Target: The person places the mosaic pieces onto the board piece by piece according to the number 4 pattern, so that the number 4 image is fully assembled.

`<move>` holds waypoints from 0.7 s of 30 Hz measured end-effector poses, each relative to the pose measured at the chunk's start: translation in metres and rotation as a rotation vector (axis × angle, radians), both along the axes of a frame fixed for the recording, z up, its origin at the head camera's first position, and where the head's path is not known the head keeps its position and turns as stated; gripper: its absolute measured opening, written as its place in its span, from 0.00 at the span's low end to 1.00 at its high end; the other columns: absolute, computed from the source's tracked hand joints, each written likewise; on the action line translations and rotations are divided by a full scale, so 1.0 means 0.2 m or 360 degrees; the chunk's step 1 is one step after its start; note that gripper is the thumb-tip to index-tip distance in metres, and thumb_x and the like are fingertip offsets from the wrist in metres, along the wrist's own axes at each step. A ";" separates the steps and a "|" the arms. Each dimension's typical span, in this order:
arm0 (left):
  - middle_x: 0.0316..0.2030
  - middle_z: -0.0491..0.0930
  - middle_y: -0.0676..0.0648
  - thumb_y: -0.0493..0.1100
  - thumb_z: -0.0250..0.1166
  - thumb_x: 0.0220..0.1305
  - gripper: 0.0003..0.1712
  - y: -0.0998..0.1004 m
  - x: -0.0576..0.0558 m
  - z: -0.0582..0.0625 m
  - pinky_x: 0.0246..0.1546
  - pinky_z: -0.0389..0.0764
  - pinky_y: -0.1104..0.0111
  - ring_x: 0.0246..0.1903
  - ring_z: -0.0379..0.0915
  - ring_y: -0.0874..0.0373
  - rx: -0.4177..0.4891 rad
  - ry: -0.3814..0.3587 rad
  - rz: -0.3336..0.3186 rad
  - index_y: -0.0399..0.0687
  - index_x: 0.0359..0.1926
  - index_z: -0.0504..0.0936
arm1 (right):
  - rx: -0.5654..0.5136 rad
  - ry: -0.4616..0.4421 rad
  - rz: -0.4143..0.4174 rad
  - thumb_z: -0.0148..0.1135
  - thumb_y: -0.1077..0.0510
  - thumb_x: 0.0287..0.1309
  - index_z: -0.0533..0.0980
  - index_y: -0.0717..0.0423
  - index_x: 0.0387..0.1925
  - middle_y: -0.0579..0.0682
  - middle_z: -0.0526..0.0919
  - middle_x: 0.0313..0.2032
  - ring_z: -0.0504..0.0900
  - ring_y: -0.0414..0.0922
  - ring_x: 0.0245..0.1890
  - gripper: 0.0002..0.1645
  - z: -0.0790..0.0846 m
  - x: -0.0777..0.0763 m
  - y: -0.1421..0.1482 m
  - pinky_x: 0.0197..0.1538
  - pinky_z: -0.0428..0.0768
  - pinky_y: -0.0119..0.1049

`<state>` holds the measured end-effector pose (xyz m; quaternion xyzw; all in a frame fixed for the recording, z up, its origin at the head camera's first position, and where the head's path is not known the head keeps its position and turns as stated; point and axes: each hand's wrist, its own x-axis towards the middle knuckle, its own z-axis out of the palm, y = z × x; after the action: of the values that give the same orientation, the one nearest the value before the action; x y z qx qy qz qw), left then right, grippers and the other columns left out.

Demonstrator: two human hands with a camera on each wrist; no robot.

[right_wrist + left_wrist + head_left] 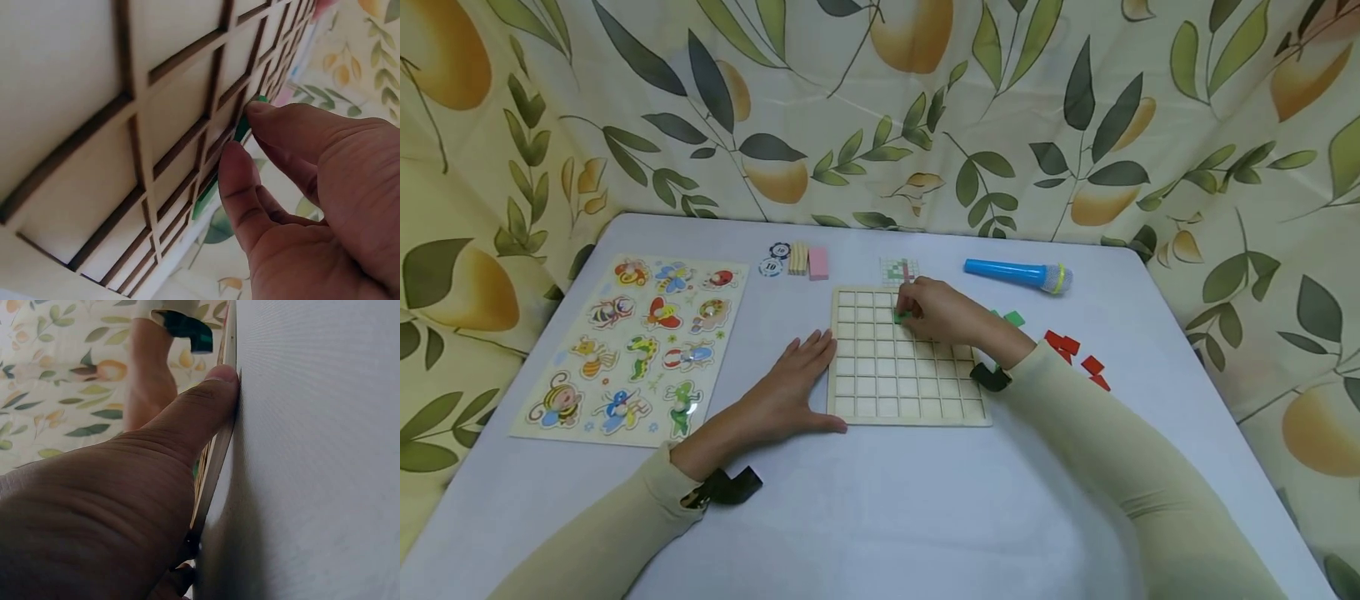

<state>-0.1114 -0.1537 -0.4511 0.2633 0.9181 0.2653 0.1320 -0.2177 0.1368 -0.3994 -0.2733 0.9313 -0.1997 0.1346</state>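
Observation:
A pale wooden grid board [910,385] with square recesses lies flat on the white table. My right hand [940,310] is over its upper part, thumb and fingertips pinching a small green square tile [244,127]. The tile stands tilted at the grid in the right wrist view. Another bit of green [205,200] shows lower along the board there. With its fingers stretched out, my left hand [786,390] rests on the table along the board's left side. The left thumb [209,403] touches the edge near the bottom left corner.
A small card with a green pattern [891,272] lies behind the board. To the right are a blue toy microphone [1011,273], green tiles [1014,318] and several red tiles [1092,365]. An insect picture board [651,350], round number tokens [771,267], wooden sticks [798,259] and a pink block [818,264] lie left.

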 end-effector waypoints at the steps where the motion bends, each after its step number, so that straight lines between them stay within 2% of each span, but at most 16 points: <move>1: 0.87 0.43 0.41 0.66 0.82 0.52 0.75 0.00 0.00 0.00 0.89 0.39 0.50 0.88 0.36 0.45 -0.0001 0.0005 -0.0004 0.39 0.85 0.48 | 0.0005 0.0003 0.0005 0.67 0.62 0.70 0.82 0.55 0.46 0.54 0.81 0.42 0.78 0.48 0.41 0.06 0.00 0.00 0.00 0.45 0.80 0.41; 9: 0.87 0.43 0.41 0.65 0.82 0.52 0.75 0.01 0.00 0.03 0.89 0.38 0.49 0.88 0.35 0.45 0.0013 -0.0010 -0.0004 0.38 0.85 0.48 | 0.0042 -0.0009 0.0031 0.70 0.63 0.69 0.83 0.58 0.42 0.54 0.82 0.39 0.76 0.48 0.41 0.03 0.02 -0.04 -0.02 0.46 0.78 0.42; 14: 0.87 0.43 0.41 0.66 0.82 0.52 0.75 0.01 0.00 0.02 0.89 0.38 0.50 0.88 0.35 0.46 -0.0001 -0.0009 -0.0007 0.39 0.85 0.48 | 0.0069 -0.0008 0.0012 0.68 0.62 0.71 0.85 0.56 0.44 0.54 0.83 0.46 0.80 0.48 0.45 0.04 0.04 -0.02 0.00 0.51 0.83 0.44; 17: 0.87 0.43 0.41 0.66 0.82 0.52 0.75 0.01 0.00 0.01 0.89 0.38 0.50 0.88 0.35 0.45 -0.0002 -0.0004 -0.0010 0.38 0.85 0.48 | -0.0020 0.0050 -0.0047 0.65 0.62 0.73 0.85 0.56 0.49 0.54 0.83 0.51 0.82 0.49 0.48 0.07 0.09 0.06 0.06 0.53 0.85 0.46; 19: 0.87 0.43 0.41 0.66 0.82 0.52 0.75 0.01 0.00 0.01 0.89 0.38 0.50 0.88 0.35 0.45 -0.0006 -0.0004 -0.0005 0.39 0.85 0.48 | -0.0146 0.0109 -0.0171 0.64 0.61 0.74 0.85 0.55 0.51 0.53 0.83 0.52 0.83 0.50 0.50 0.09 0.13 0.15 0.12 0.55 0.86 0.46; 21: 0.87 0.42 0.41 0.67 0.82 0.52 0.75 0.00 0.01 0.02 0.90 0.38 0.51 0.88 0.35 0.46 -0.0014 -0.0005 0.0002 0.39 0.85 0.47 | -0.0306 0.0168 -0.0327 0.64 0.61 0.75 0.84 0.54 0.53 0.51 0.84 0.53 0.84 0.49 0.52 0.10 0.15 0.27 0.20 0.57 0.86 0.41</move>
<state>-0.1100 -0.1531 -0.4477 0.2619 0.9191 0.2618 0.1345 -0.1636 0.1759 -0.3691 -0.1982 0.9367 -0.2862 0.0375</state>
